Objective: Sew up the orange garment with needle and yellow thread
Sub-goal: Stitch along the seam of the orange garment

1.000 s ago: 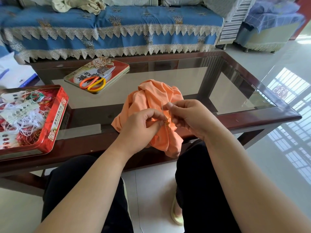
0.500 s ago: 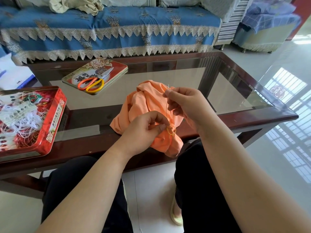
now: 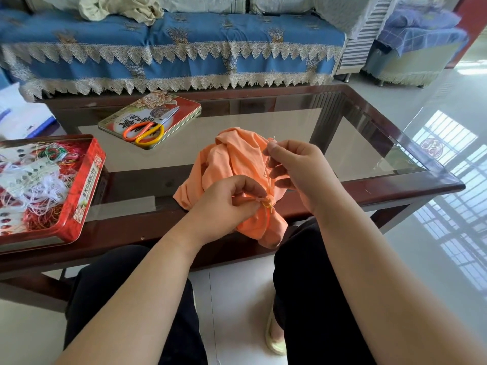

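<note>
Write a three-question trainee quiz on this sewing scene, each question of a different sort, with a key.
1. True or false: the scissors lie on the tin lid.
2. Which hand pinches the orange garment at the yellow thread knot? A left hand B right hand
3. Fill in: the right hand holds the ___.

Key: 1 true; 2 A; 3 needle.

A glass-topped coffee table point(image 3: 263, 119) carries an orange garment point(image 3: 232, 164), an open thread tin point(image 3: 87, 191), and what looks like its lid point(image 3: 184, 106).
</note>
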